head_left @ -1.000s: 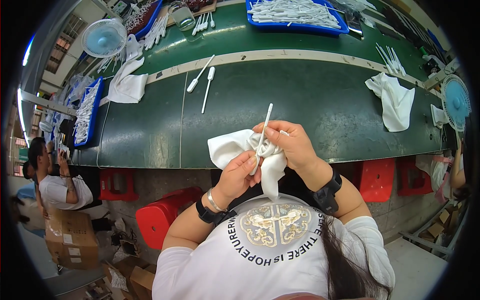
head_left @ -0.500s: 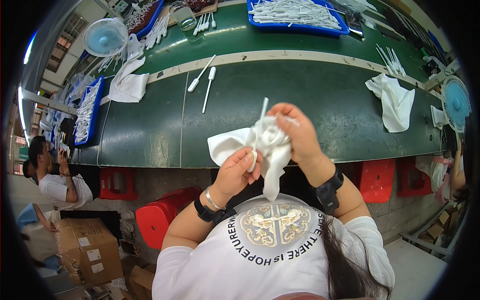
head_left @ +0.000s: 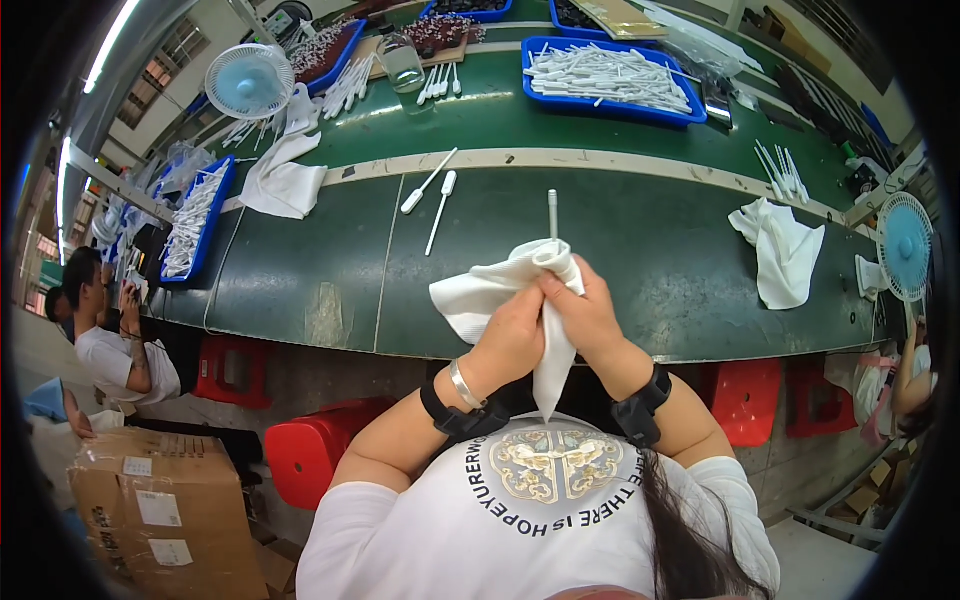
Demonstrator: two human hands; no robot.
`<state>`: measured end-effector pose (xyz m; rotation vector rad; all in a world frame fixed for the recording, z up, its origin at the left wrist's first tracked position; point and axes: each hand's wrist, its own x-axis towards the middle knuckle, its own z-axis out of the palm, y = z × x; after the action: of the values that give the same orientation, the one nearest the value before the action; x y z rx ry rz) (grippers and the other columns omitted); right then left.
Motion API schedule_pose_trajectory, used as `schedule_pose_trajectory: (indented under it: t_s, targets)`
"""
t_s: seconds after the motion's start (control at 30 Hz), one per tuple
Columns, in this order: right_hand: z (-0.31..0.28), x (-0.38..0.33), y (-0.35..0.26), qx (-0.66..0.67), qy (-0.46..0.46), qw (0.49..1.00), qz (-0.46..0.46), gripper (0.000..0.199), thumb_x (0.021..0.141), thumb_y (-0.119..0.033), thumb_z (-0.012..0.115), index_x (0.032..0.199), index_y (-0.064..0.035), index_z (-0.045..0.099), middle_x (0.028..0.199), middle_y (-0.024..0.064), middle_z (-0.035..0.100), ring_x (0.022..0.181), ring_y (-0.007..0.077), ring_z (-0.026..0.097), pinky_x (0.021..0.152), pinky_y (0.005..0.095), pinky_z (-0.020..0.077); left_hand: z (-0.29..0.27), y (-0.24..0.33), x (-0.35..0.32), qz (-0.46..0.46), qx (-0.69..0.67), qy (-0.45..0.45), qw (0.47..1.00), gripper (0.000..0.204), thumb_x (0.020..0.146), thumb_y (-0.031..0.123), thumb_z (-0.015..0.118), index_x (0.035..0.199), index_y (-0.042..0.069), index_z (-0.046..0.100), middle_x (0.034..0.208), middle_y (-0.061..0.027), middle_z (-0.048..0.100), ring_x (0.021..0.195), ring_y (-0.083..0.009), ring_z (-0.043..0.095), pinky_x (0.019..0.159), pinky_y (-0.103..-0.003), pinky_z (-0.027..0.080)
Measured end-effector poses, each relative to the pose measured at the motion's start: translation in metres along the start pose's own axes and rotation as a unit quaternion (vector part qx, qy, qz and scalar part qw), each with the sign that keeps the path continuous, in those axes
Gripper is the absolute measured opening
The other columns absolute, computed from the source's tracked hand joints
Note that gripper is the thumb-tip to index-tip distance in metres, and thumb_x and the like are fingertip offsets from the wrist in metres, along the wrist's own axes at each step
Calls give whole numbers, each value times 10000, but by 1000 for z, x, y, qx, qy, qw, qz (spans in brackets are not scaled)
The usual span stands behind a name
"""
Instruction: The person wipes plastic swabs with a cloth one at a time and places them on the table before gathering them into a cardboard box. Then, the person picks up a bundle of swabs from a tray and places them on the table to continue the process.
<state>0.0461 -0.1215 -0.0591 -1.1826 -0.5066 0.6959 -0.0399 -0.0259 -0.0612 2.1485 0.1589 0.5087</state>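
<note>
A white cloth (head_left: 478, 298) is bunched between my two hands above the table's near edge, one flap hanging to the left and another down the middle. Out of its top, a slim whitish stick (head_left: 553, 215) points away from me; its lower part is hidden by the cloth and my fingers. My left hand (head_left: 512, 338) is closed on the cloth from the left. On the right side, my right hand (head_left: 588, 312) is closed round the cloth, its thumb near the left one. Two white paddle-ended sticks (head_left: 441, 212) lie ahead to the left.
Blue trays (head_left: 610, 112) of similar sticks stand at the back and far left. White cloths (head_left: 285, 180) lie at both sides. Also around are a glass jar (head_left: 401, 64), two fans (head_left: 250, 82), red stools (head_left: 318, 455), a carton (head_left: 165, 515) and a seated person (head_left: 125, 350).
My right hand has come down and my left hand has moved up beside it, both now gathered on the cloth. The cloth is wrapped closer round the stick, whose wide lower end is now hidden.
</note>
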Motion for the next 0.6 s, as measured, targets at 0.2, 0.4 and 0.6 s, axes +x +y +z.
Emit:
schedule_pose_trajectory:
  t_s: [0.2, 0.4, 0.6]
  targets:
    - [-22, 2, -6, -127, 58, 986, -92, 186, 858, -139, 556, 1010, -33, 538, 875, 8, 579, 780, 90, 530, 685, 250, 436, -47, 33, 23, -10, -61, 1, 998, 192, 860, 102, 513, 1017, -5, 540, 789, -47, 585, 710, -76, 545, 610, -235, 437]
    - [-9, 4, -15, -458, 34, 846, -270, 219, 818, -163, 605, 991, -41, 547, 804, 68, 616, 704, 137, 581, 648, 282, 463, -26, 10, 48, -49, -336, 45, 940, 159, 885, 130, 497, 963, 3, 553, 662, -13, 533, 571, -67, 479, 507, -195, 377]
    - [-41, -4, -17, -330, 9, 940, -85, 229, 825, -147, 584, 1017, -34, 536, 863, 59, 602, 757, 176, 568, 698, 270, 449, -55, -13, 55, -104, -473, 163, 859, 147, 892, 177, 503, 835, 52, 553, 548, 45, 411, 467, -31, 333, 427, -175, 259]
